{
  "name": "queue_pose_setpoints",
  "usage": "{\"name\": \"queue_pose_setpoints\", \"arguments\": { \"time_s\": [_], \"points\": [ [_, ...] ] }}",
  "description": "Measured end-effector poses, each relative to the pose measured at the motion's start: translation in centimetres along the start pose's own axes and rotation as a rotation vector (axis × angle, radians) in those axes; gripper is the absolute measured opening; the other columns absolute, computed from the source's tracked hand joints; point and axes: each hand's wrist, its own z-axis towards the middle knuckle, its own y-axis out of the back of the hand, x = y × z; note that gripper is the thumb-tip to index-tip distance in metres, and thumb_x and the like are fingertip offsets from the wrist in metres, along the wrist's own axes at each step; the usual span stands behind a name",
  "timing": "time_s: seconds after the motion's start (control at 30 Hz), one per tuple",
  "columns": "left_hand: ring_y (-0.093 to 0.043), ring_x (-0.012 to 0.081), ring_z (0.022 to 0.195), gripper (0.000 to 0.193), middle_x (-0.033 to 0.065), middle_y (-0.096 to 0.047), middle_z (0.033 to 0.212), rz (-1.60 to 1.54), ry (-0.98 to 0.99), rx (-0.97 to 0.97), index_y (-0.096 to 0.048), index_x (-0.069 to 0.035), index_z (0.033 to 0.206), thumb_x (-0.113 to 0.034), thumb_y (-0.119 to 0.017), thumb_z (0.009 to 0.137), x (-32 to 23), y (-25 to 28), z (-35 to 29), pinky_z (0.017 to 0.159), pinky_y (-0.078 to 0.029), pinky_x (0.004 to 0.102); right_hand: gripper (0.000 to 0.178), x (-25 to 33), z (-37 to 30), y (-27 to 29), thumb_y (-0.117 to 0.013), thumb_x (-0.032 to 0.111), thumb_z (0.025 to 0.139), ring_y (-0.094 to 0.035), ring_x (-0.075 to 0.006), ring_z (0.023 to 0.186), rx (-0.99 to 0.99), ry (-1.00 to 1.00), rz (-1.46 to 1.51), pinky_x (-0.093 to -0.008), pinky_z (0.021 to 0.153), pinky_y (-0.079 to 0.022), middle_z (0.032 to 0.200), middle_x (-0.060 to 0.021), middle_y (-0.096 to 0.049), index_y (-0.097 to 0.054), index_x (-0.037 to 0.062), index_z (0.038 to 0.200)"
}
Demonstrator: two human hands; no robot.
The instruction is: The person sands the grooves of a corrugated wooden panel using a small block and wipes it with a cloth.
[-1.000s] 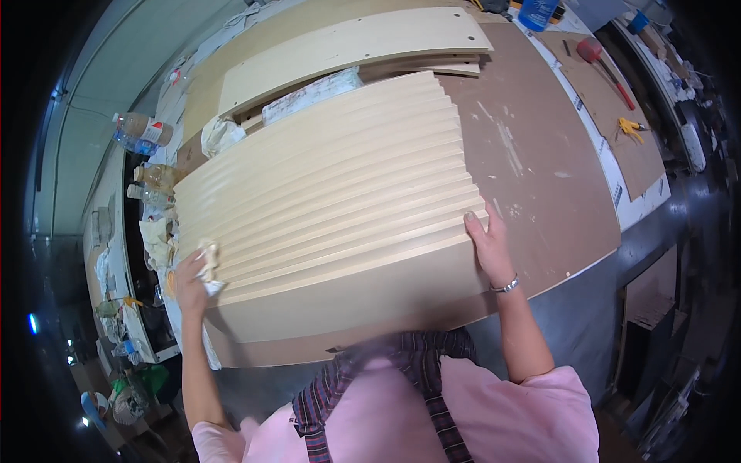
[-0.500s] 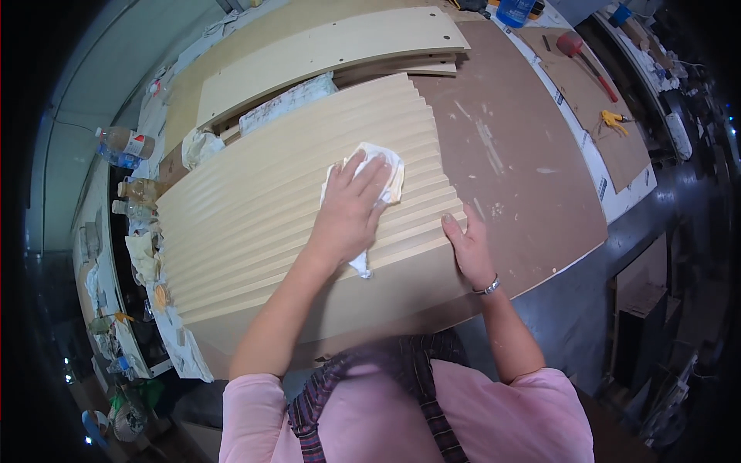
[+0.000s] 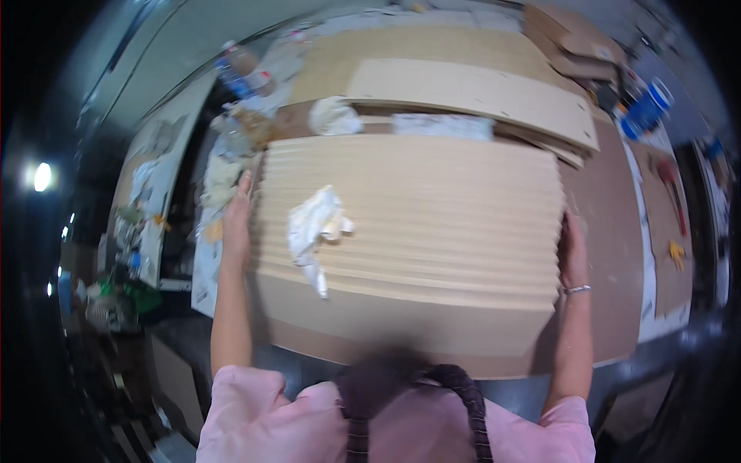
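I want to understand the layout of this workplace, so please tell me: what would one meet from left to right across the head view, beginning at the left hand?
Left hand → crumpled white cloth → right hand → yellow tool.

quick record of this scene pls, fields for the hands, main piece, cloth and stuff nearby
main piece: pale ridged piece
left hand: left hand, at the piece's left end, contact unclear
right hand: right hand, at its right end, fingers partly hidden
cloth: white cloth, crumpled on the ridges
nearby: blue bottle, upper right
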Motion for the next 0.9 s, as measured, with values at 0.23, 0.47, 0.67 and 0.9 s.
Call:
{"name": "queue_pose_setpoints", "arguments": {
  "time_s": [0.23, 0.47, 0.67, 0.9],
  "points": [
    [-0.041, 0.0238, 0.142, 0.086, 0.0103, -0.043, 0.157, -0.589, 0.534, 0.115, -0.037, -0.004, 0.154, -0.07, -0.032, 0.101, 15.2, 10.3, 3.1, 0.119, -0.029, 0.0402, 0.083, 0.4, 4.9, -2.1, -0.051, 0.062, 0.097, -0.04, -0.0262, 0.142, -0.078, -0.149, -0.187, -0.0408, 0.118, -0.031, 0.156, -0.0133, -0.041, -0.038, 0.0028, 0.153],
    [-0.025, 0.0241, 0.151, 0.095, 0.0102, -0.028, 0.165, -0.604, 0.741, 0.258, -0.03, -0.007, 0.158, -0.077, -0.038, 0.095, 11.6, 4.0, 4.5, 0.122, -0.024, 0.0428, 0.104, 1.9, 5.5, -1.0, -0.055, 0.076, 0.086, -0.025, -0.0295, 0.149, -0.215, -0.25, -0.431, -0.0447, 0.12, -0.02, 0.162, -0.0175, -0.03, -0.028, 0.0069, 0.159],
    [-0.015, 0.0222, 0.154, 0.098, 0.0091, -0.018, 0.168, -0.451, 0.741, 0.208, -0.022, -0.008, 0.161, -0.076, -0.044, 0.094, 10.2, 3.9, 4.4, 0.123, -0.022, 0.0403, 0.102, 1.7, 5.1, -0.2, -0.057, 0.08, 0.081, -0.043, -0.0178, 0.121, -0.305, -0.302, -0.629, -0.0324, 0.096, -0.035, 0.139, -0.0114, -0.047, -0.035, 0.0125, 0.155],
    [-0.021, 0.0254, 0.151, 0.09, 0.0174, -0.026, 0.164, -0.465, 0.544, 0.248, -0.03, -0.003, 0.157, -0.068, -0.048, 0.097, 13.6, 3.8, 11.6, 0.12, -0.022, 0.0388, 0.045, 1.5, 7.0, -3.7, -0.06, 0.074, 0.084, -0.024, -0.0038, 0.059, -0.279, -0.171, -0.481, -0.0249, 0.055, -0.018, 0.071, 0.0119, -0.039, -0.064, 0.0293, 0.09]
  ]
}}
